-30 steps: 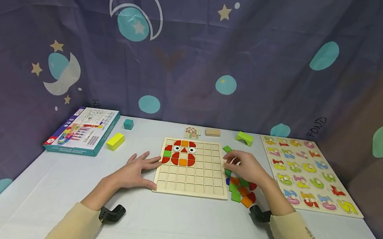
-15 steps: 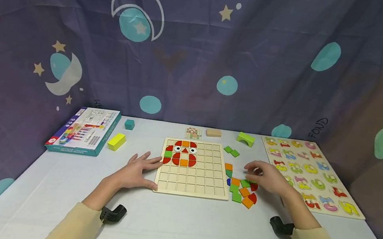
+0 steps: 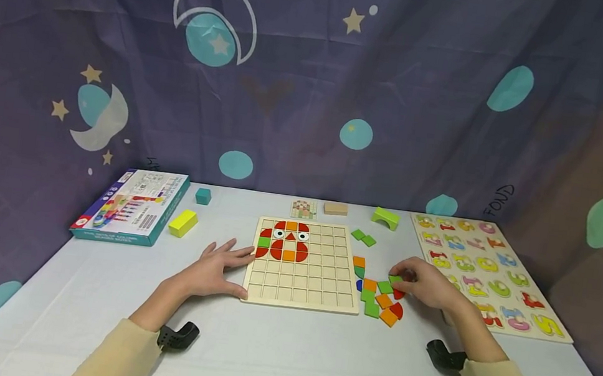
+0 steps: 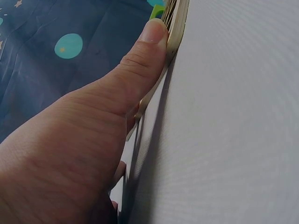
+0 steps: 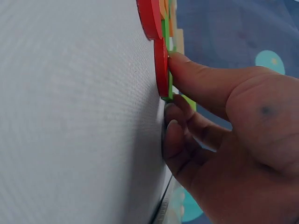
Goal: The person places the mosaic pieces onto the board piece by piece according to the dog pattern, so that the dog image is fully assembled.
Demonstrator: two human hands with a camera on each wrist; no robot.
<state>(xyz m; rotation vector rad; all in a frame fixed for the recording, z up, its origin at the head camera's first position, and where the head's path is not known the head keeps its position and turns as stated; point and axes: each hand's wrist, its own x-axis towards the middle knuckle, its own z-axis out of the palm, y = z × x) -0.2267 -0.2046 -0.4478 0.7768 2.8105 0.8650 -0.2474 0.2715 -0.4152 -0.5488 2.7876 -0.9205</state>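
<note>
A square wooden grid board (image 3: pixel 317 287) lies on the table, with red, orange, green and eye-printed tiles (image 3: pixel 289 249) filling part of its upper left. My left hand (image 3: pixel 215 270) rests at the board's left edge, fingers spread, and the thumb touches the rim in the left wrist view. My right hand (image 3: pixel 425 283) pinches a green tile (image 3: pixel 394 280) between thumb and fingers, at the right side of the loose tile pile. Close under it is a red curved tile (image 5: pixel 161 67). Loose orange tiles (image 3: pixel 389 317) and green tiles (image 3: pixel 372 309) lie to the board's right.
A pattern card (image 3: pixel 304 209), a plain wooden block (image 3: pixel 335 208) and a green arch block (image 3: pixel 385 218) stand behind the board. On the right lies a number puzzle board (image 3: pixel 486 267). A boxed toy (image 3: pixel 132 208), yellow block (image 3: pixel 183 223) and teal cube (image 3: pixel 202 196) are on the left.
My right hand has moved right, away from the board's edge, then lowered onto the tile pile, where it now pinches a green tile. The left hand stays in place.
</note>
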